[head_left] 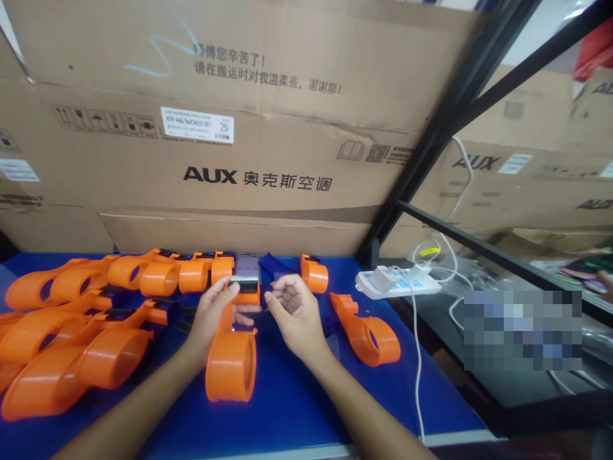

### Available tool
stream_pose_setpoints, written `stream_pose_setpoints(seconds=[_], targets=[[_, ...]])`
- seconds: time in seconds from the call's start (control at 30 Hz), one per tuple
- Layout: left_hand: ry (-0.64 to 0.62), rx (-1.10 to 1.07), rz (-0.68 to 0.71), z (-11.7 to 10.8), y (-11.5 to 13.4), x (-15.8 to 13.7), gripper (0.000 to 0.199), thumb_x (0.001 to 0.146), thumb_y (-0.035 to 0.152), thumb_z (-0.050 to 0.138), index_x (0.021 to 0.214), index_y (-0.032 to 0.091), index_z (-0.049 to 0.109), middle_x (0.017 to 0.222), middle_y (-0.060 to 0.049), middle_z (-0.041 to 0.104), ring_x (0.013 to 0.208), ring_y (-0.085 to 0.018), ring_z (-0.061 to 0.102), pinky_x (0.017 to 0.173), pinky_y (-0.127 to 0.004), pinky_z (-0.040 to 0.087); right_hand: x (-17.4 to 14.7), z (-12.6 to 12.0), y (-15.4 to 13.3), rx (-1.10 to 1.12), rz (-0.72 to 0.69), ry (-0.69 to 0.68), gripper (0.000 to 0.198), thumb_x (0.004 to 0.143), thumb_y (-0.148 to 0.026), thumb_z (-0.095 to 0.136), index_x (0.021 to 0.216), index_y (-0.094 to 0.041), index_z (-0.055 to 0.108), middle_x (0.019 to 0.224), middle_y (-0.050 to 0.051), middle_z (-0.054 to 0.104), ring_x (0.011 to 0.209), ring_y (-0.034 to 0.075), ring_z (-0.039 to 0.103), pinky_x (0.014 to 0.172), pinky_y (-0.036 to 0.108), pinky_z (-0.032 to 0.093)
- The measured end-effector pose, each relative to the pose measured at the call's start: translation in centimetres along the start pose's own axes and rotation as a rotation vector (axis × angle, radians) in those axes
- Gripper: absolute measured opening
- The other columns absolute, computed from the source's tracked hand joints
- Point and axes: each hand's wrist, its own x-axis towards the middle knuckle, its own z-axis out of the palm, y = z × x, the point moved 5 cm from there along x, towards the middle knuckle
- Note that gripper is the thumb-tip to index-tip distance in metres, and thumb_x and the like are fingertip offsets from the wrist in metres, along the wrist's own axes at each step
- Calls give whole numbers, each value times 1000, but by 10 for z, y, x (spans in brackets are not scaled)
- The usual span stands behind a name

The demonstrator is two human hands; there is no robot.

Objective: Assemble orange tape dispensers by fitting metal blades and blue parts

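Note:
My left hand (211, 313) is closed around the upper part of an orange plastic tape dispenser (230, 367). Its round ring hangs below my fingers, and a black strip (245, 285) crosses its head under my thumb. Just to the right, my right hand (297, 313) has its fingers curled and the thumb close to them; whatever may lie between the fingertips is too small to make out. Behind the held dispenser stands a grey, phone-like rectangle (248, 263). Dark blue plastic pieces (280, 267) lie behind my right hand.
Several orange dispensers (115, 358) crowd the left of the blue table (287, 409). Single dispensers rest at the back (315, 276) and right (371, 335). A white power strip (397, 283) with cables sits by the black metal frame (416, 147). A large carton (268, 128) closes off the back.

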Motion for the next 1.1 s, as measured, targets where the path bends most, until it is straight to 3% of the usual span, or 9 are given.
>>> stream_pose_setpoints(seconds=[0.1,0.2,0.37,0.47,0.6,0.73,0.9,1.1], targets=[[25,60,-4,-1,-1,-3,48,81,51,76,111,19,58,63,-6,73,43,-18,64,44,-22,48,0,-5,0,-46,-28,67,19,89,-32,71,96,-24,54,86,0,58,72,15,61,65,27,57],[20,94,53,2,0,-4,46,81,51,76,109,19,57,56,-3,68,44,-17,63,43,-21,47,-2,-10,-8,-149,-115,127,15,91,-30,68,93,-23,55,90,2,59,77,16,62,69,28,58],[-21,186,148,3,-4,-1,46,74,42,84,108,20,61,71,1,68,48,-15,65,47,-25,54,-8,-4,-18,-283,-237,76,8,94,-26,64,91,-23,58,88,3,60,81,17,63,77,31,57],[-31,212,162,-2,-7,2,46,74,38,84,110,20,62,70,2,66,47,-14,63,46,-25,54,-8,-1,-15,-206,-209,58,10,92,-25,66,97,-23,57,89,2,59,83,17,62,78,31,56],[-46,223,140,-5,-6,4,44,75,34,83,111,18,63,60,5,62,44,-13,59,43,-23,51,-1,1,-6,52,-87,0,28,86,-22,73,106,-26,52,86,-2,58,76,13,59,72,26,52],[-77,251,125,-3,0,3,40,77,27,80,113,17,63,57,6,60,44,-12,58,42,-21,50,4,2,0,119,45,-87,27,83,-25,76,100,-23,55,81,-3,58,68,11,55,65,24,47],[-125,304,123,-1,2,4,34,78,24,78,109,17,65,61,5,62,44,-11,58,42,-21,50,-1,0,1,-84,42,-122,19,86,-26,69,79,-21,53,72,-3,52,63,11,50,60,24,42],[-162,319,108,-1,-1,6,32,78,24,77,108,16,67,70,1,67,45,-11,59,41,-22,50,-5,-1,-8,-410,-165,-150,15,85,-18,61,74,-21,51,77,0,58,70,16,55,64,28,45]])
